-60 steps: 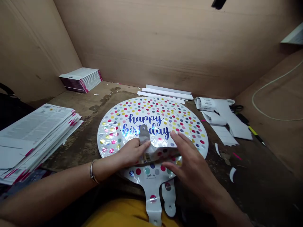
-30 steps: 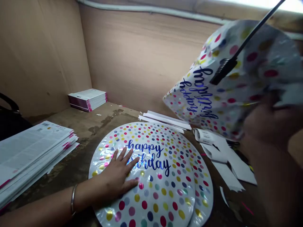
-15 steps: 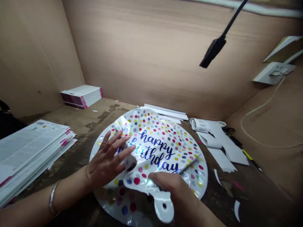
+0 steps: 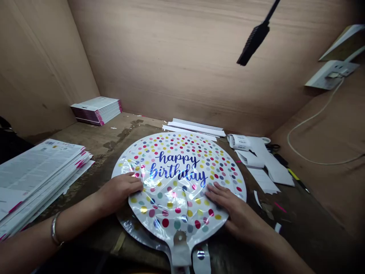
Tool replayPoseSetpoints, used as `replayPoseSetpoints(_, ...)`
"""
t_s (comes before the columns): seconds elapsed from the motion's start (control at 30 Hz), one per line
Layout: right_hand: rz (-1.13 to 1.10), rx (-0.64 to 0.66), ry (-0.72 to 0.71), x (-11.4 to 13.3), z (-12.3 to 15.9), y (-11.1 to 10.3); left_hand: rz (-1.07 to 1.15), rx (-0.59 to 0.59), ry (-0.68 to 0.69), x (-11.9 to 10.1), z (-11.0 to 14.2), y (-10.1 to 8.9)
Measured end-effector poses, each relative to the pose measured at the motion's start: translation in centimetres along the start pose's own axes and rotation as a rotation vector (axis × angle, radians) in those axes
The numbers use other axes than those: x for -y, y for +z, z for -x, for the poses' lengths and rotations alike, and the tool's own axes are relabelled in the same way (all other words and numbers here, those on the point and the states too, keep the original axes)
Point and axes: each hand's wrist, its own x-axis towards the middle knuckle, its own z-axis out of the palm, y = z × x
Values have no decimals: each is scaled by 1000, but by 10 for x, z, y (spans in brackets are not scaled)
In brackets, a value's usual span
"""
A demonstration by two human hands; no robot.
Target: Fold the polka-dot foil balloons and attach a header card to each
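Observation:
A flat round foil balloon (image 4: 176, 175) with coloured dots and blue "happy birthday" lettering lies on top of another such balloon (image 4: 134, 228) on the worktable (image 4: 108, 140). My left hand (image 4: 121, 190) rests on its left edge with fingers curled onto the foil. My right hand (image 4: 234, 211) lies flat on its lower right edge, fingers stretched out. The balloon's neck tab (image 4: 179, 251) points toward me, with a second tab (image 4: 201, 258) beside it.
A stack of printed cards (image 4: 37, 175) sits at the left, a smaller stack (image 4: 97, 110) at the back left. White strips (image 4: 194, 127) and paper labels (image 4: 259, 160) lie at the back and right, with a pen (image 4: 296, 179). A black brush-like thing (image 4: 253, 38) hangs above.
My right hand brought another balloon down from the upper right onto the pile. Both hands have moved to the top balloon's sides, and it now lies flat and straight.

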Motion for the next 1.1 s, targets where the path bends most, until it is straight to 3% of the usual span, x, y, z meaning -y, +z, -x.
replayPoseSetpoints(0.13, -2, -62, -47, -27, -13, 8, 50, 44, 25, 7, -4, -2)
replayPoseSetpoints(0.27, -47, -130, 7, -38, -19, 8, 184, 55, -94, 25, -3, -5)
replayPoseSetpoints(0.4, -262, -125, 210, -46, -34, -9, 341, 28, -420, 47, -13, -7)
replayPoseSetpoints(0.47, -368, -104, 320, -53, -49, -17, 312, -5, -626, 57, -26, -7)
replayPoseSetpoints(0.53, -382, -106, 401, -62, -66, -21, 215, -33, -740, 64, -41, -5)
replayPoseSetpoints(0.67, -234, -206, 561, -72, -90, -20, 61, -74, -747, 72, -60, -3)
replayPoseSetpoints(0.8, -142, -251, 635, -67, -95, -19, 46, -27, -733, 74, -60, -3)
replayPoseSetpoints(0.93, -97, -270, 618, -61, -93, -22, 64, 57, -766, 75, -53, -2)
replayPoseSetpoints(1.1, -94, -298, 512, -63, -82, -21, 70, 6, -798, 71, -46, 1)
